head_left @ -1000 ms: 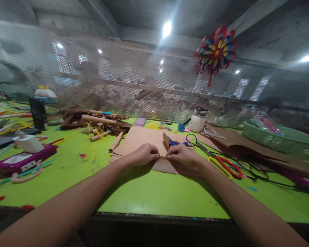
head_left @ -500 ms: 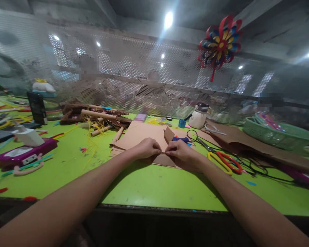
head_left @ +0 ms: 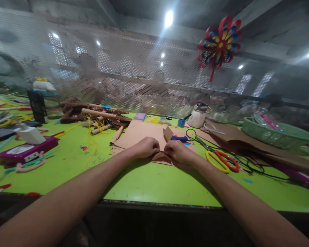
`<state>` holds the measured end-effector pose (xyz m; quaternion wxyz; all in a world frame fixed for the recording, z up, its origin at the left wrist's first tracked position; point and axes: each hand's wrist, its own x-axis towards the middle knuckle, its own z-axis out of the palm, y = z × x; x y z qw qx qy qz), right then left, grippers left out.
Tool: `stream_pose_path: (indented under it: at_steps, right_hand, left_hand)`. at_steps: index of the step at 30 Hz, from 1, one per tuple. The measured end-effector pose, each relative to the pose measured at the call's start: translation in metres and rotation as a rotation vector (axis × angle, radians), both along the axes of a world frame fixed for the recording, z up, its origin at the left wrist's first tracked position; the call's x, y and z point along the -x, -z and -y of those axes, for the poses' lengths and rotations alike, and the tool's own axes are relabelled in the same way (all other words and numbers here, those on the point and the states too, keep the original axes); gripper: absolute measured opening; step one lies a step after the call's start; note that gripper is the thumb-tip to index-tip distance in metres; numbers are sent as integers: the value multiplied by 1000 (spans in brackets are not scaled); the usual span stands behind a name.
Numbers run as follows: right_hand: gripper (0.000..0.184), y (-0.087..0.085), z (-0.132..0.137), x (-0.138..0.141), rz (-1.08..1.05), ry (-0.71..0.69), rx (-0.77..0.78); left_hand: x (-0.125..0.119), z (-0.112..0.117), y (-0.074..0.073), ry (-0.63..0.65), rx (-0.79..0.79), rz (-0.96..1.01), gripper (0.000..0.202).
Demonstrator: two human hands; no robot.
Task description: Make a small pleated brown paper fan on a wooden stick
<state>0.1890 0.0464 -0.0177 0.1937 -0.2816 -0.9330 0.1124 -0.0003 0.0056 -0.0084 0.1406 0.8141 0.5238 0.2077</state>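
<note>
My left hand (head_left: 147, 147) is closed in a pinch on the near part of a small piece of brown paper (head_left: 162, 158). Facing it, my right hand (head_left: 179, 151) pinches the same paper a short way to the right, and the strip between them bends upward. Both hands rest over larger brown paper sheets (head_left: 136, 133) lying stacked on the table. Just beyond my right hand are a folded brown paper flap (head_left: 168, 132) and a blue hand tool (head_left: 179, 138). Fingertips partly hide the gripped edge.
On the green table (head_left: 144, 185), scissors (head_left: 217, 161) with yellow and red handles lie to the right near black cords. Rolled paper tubes (head_left: 100, 114) sit back left. A white jar (head_left: 197, 116), a green basket (head_left: 278, 133) and a purple power strip (head_left: 28, 151) stand around.
The brown paper between my hands now bows upward more than before. Both hands keep nearly the same place, and the view has shifted slightly.
</note>
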Motion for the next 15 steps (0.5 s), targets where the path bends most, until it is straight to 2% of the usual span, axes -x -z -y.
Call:
stream_pose_path:
  at_steps: [5,11,15]
  right_hand:
    - [16,-4,5,-3,63,-15,-57]
    - [11,-12,12,-8,182,31,-171]
    - [11,-15,12,-9,250,39,-190]
  left_hand:
    - [1,3,-3,22,-4,30,17]
    - [6,4,-6,13,-1,3,14]
    - [10,5,-9,13,4,-9,11]
